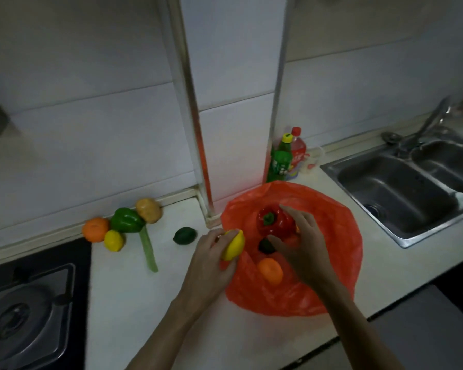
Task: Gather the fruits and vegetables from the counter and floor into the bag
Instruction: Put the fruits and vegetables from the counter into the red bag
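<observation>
Left hand (211, 252) gripping lemon (234, 245) at bag (340, 263) rim, right hand (302, 241) spread above red pepper (275, 222)

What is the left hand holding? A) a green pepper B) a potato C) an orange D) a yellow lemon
D: the left hand is wrapped around a yellow lemon at the edge of the red bag, while the green pepper, potato and an orange sit untouched by the wall.

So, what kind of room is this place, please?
Most likely a home kitchen: a steel double sink with a faucet on the right, a gas stove on the left, and a tiled wall behind the white counter.
</observation>
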Available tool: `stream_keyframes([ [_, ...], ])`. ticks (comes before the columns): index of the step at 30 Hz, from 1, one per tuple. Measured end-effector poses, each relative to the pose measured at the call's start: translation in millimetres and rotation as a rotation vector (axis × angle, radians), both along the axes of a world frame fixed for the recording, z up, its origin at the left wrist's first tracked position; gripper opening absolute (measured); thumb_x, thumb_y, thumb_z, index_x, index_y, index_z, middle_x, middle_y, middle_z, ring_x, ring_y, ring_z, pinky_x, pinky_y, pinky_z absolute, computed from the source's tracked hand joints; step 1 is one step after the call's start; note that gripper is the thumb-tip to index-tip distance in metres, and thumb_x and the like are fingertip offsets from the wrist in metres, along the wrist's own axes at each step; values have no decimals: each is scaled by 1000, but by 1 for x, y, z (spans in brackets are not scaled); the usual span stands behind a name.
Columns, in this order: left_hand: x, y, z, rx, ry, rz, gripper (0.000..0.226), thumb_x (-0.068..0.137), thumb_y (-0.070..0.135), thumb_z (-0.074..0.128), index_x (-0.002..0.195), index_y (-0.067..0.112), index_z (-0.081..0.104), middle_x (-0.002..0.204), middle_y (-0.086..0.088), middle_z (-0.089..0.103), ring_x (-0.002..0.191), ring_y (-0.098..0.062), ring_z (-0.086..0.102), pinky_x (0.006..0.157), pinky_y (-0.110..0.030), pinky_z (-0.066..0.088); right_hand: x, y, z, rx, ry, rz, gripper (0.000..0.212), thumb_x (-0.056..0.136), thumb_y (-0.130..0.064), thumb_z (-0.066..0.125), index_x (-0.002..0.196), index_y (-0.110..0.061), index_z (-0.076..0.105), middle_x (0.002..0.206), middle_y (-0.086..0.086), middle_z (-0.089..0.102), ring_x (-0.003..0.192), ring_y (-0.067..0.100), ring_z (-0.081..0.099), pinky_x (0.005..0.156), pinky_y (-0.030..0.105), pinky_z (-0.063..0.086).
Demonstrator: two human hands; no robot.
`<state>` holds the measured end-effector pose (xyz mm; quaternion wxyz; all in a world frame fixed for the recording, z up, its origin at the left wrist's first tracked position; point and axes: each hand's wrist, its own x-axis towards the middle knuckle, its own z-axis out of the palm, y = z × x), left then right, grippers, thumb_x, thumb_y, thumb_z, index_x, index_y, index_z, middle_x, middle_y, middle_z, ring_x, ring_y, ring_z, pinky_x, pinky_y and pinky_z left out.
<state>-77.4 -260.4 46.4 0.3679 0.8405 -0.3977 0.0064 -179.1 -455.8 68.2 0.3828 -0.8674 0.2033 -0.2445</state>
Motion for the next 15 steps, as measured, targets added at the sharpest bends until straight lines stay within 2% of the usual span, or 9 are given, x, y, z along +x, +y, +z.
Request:
stream_keyframes([
  [3,-5,-26,-6,32,11,-43,49,86,31,62,134,30,49,125,6,51,110,-9,45,92,-24,42,-11,-20,-17,51,35,-25,68,76,-26,78,135,-30,45,127,-6,44,116,15,47,94,35,50],
  [8,-5,-59,-23,82,66,-80,49,86,32,63,133,31,49,121,9,49,109,-7,46,93,-26,44,-18,-41,-52,106,99,-21,69,76,-28,78,135,-35,43,131,2,46,118,20,49,95,41,51],
  [15,8,-91,-42,159,142,-34,49,87,28,63,134,29,48,122,5,48,110,-10,46,95,-30,44,-11,-54,-91,146,170,37,64,77,-45,74,132,-44,40,130,-7,47,116,10,48,96,33,47],
])
